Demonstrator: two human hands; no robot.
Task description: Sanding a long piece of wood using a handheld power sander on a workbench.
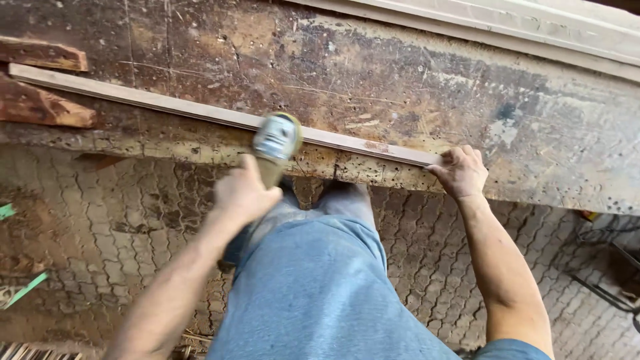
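Head view, the only one: my left hand (243,193) is closed around the handle of a small power tool (275,139), its round yellow-rimmed head resting on a long thin wooden strip (200,111). My right hand (461,172) is curled over the near end of that strip, fingers pressing it down against the edge of the worn workbench (413,87). The strip runs from my right hand, under the tool, and away beyond my left hand toward the far corner of the bench, lying flat and close to the front edge. I judge it light and slender, stiff along its length but liable to flex or chatter if unsupported, and likely to split if levered; it wants holding flat near the end and close to the working point, not lifted from one tip. The tool seems compact yet top-heavy, so a full grip on the handle suits it. Beyond my left hand lie two rough reddish timber offcuts (41,80). Below both hands are my blue trousers (313,280) and a dusty paved floor (100,233).
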